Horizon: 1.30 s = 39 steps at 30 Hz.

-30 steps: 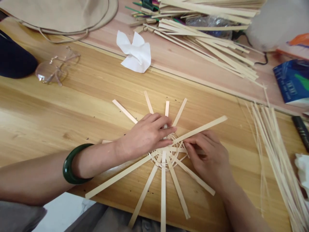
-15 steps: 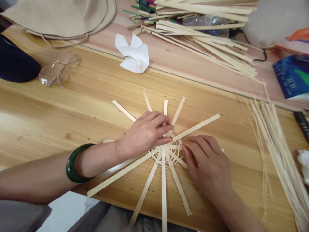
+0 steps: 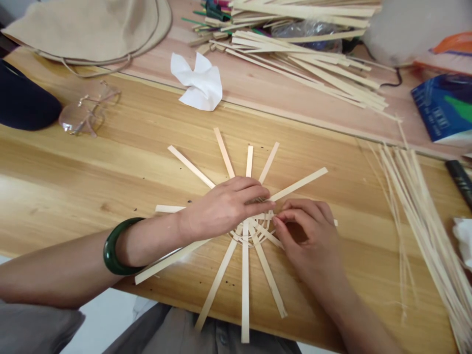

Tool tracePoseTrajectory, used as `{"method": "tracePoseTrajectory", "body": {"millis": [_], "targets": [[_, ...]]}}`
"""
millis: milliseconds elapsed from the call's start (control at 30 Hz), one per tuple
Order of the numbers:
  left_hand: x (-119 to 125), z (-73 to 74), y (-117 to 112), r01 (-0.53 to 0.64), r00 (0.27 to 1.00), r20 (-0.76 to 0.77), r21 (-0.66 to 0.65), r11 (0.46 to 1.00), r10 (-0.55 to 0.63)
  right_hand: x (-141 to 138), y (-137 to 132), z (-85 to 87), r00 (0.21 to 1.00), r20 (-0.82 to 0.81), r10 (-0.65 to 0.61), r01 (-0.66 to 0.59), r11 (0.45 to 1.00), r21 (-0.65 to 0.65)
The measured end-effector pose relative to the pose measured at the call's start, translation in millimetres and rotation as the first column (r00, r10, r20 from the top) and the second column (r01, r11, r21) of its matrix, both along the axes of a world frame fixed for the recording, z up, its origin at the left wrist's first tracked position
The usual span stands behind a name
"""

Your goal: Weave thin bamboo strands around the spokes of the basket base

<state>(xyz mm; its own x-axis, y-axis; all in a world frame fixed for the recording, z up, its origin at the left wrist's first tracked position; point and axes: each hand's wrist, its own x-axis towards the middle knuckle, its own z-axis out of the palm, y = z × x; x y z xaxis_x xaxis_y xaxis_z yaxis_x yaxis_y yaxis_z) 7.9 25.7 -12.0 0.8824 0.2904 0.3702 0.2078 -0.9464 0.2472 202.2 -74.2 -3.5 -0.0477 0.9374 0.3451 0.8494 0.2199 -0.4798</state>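
Flat pale strips [image 3: 245, 285] radiate like spokes over the wooden table, with a thin weaving strand [image 3: 243, 241] looped in rings around their crossing. My left hand [image 3: 228, 204] lies across the upper left of this woven centre, fingers stretched over the spokes, palm down. A dark green bangle [image 3: 112, 248] circles that wrist. At the right edge of the rings my right hand [image 3: 309, 233] has its thumb and index finger pinched together, apparently on the thin strand. Part of the centre is hidden under my left hand.
Thin strands [image 3: 424, 231] lie in a bundle on the right. More flat strips [image 3: 313, 69] are piled at the back. A crumpled white tissue [image 3: 201, 83], eyeglasses [image 3: 83, 113], a dark blue case [image 3: 25, 98], a beige bag [image 3: 92, 29], a blue packet [image 3: 444, 108] and a black marker [image 3: 459, 177] surround the work.
My left hand's fingers have shifted right and flattened over the centre. My right hand has drawn into a rounder pinch at the rings' edge. The view has moved slightly.
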Motion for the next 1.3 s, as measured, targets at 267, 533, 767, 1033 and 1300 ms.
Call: {"method": "tracePoseTrajectory", "body": {"millis": [267, 533, 767, 1033, 1300], "targets": [[1.3, 5.4, 0.1, 0.028, 0.995, -0.097, 0.049, 0.998, -0.023, -2.5, -0.7, -4.1, 0.998, -0.06, 0.001, -0.002, 1.0, -0.013], [3.7, 8.0, -0.8, 0.047, 0.99, -0.141, 0.134, 0.99, -0.028, 19.8, 6.9, 4.9, 0.992, -0.128, 0.023, -0.033, 0.997, -0.076], [4.6, 8.7, -0.5, 0.05, 0.988, -0.149, 0.121, 0.991, -0.031, 24.1, 7.9, 2.3, 0.974, 0.013, 0.224, -0.224, 0.974, -0.024], [3.6, 5.7, 0.2, 0.038, 0.993, -0.114, 0.087, 0.996, -0.028, 30.9, 7.3, 7.5, 0.952, 0.01, 0.305, -0.304, 0.951, -0.061], [4.4, 6.2, 0.7, 0.034, 0.991, -0.131, 0.095, 0.995, -0.021, 34.5, 6.5, 4.0, 0.918, 0.09, 0.386, -0.386, 0.922, -0.022]]}}
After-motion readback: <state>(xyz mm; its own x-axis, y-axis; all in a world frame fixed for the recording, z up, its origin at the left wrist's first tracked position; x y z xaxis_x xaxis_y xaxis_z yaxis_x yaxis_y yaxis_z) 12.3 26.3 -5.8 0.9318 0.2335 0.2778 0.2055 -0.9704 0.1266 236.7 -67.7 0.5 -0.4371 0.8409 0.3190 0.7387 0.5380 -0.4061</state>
